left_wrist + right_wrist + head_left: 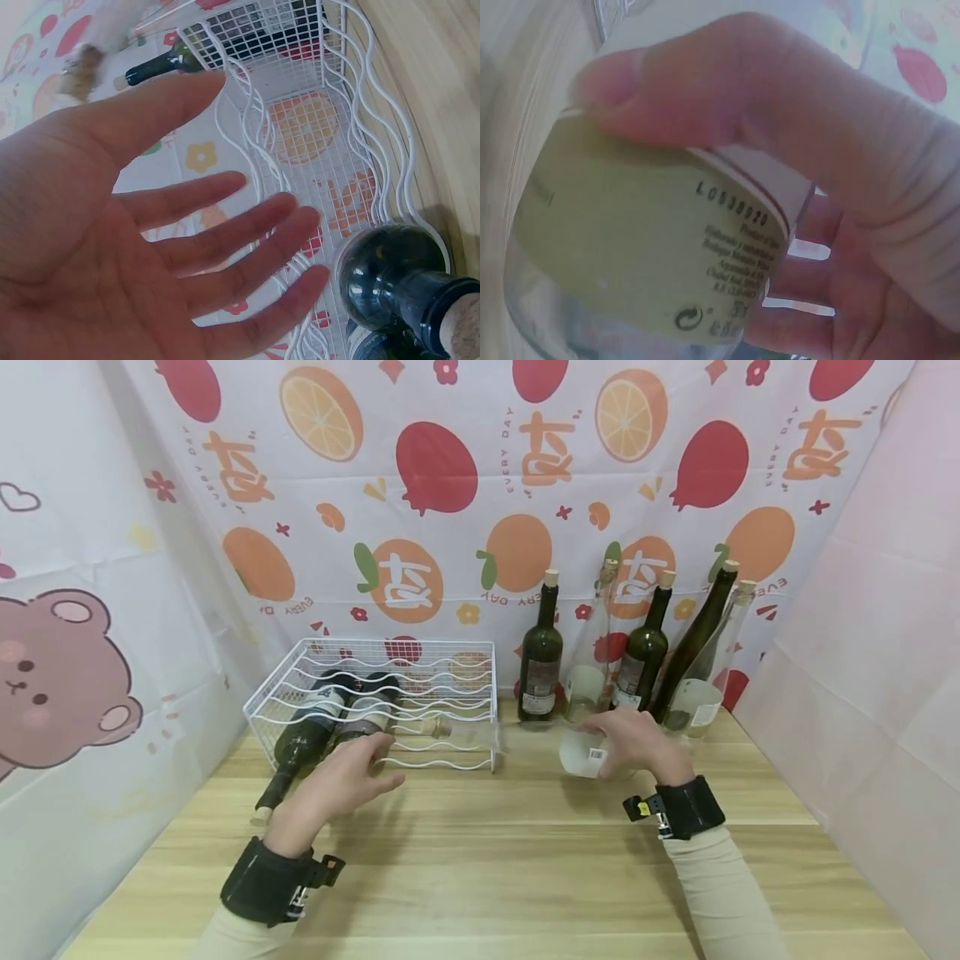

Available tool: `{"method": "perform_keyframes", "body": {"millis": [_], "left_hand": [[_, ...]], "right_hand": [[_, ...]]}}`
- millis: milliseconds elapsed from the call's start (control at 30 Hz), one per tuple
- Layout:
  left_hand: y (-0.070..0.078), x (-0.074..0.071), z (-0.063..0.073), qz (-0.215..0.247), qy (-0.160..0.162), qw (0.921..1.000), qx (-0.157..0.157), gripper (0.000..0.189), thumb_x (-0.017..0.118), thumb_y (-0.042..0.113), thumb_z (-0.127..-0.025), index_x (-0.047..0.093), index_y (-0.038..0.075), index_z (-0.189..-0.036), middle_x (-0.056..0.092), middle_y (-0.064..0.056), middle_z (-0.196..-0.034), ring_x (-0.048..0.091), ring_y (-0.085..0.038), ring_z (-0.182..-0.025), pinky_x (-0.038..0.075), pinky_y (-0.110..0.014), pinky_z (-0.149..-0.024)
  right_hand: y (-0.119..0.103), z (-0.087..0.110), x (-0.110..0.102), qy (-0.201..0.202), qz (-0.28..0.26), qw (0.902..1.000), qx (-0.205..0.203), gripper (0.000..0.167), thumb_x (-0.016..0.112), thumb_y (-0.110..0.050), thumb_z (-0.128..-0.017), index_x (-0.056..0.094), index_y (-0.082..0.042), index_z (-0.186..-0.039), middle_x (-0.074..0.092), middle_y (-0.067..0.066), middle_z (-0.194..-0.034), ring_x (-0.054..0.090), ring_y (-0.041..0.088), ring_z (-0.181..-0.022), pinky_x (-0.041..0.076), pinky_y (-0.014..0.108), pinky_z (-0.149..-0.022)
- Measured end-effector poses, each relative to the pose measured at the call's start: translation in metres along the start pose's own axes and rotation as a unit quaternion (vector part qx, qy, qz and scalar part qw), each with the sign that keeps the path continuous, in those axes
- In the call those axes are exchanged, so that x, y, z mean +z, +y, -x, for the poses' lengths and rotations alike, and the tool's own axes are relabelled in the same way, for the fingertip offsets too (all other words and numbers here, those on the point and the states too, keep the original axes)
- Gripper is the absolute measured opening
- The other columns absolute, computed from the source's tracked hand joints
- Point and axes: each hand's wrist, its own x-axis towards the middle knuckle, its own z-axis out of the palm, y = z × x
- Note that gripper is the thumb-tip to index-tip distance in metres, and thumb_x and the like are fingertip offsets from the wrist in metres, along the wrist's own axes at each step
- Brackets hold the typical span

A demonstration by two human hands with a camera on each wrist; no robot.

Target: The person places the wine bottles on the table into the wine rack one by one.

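Note:
My right hand (636,745) grips a clear glass wine bottle (577,750) around its body, near the base. The bottle lies nearly level above the table, its corked neck pointing left in front of the rack. In the right wrist view the thumb presses across its pale label (641,232), with fingers behind the glass. My left hand (341,787) holds nothing; its fingers are spread in front of the white wire wine rack (401,642). Two dark bottles lie in the rack's left side: one corked bottle (300,745) sticks out forward, while the other (369,708) is partly hidden by the hand.
Right of the rack stand several corked bottles along the back curtain: a dark green one (542,664), a clear one (587,683), another dark one (643,656), a slim dark one (696,639) and a clear one (703,693). The wooden table (480,868) extends in front.

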Motion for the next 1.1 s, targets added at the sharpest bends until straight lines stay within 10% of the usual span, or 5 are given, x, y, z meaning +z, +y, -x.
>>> {"method": "perform_keyframes", "body": {"millis": [567,1100], "left_hand": [[0.01,0.011,0.001,0.024,-0.089,0.9891,0.115,0.074,0.089,0.029,-0.079,0.058,-0.001,-0.139,0.067,-0.021,-0.131,0.067,-0.039,-0.115,0.055,-0.05,-0.097],[0.021,0.029,-0.004,0.026,-0.14,0.9814,0.129,0.058,0.08,0.037,-0.089,0.063,0.001,-0.131,0.073,-0.015,-0.112,0.071,-0.026,-0.097,0.057,-0.036,-0.083]], "right_hand": [[-0.042,-0.005,0.007,-0.029,0.068,0.9959,-0.051,0.075,0.098,-0.026,-0.053,0.073,-0.025,-0.124,0.075,0.0,-0.102,0.062,0.017,-0.083,0.044,0.034,-0.065],[-0.067,-0.008,0.014,-0.051,0.101,0.9914,-0.067,0.072,0.097,-0.032,-0.055,0.073,-0.028,-0.123,0.075,0.0,-0.096,0.063,0.017,-0.081,0.045,0.035,-0.062]]}}
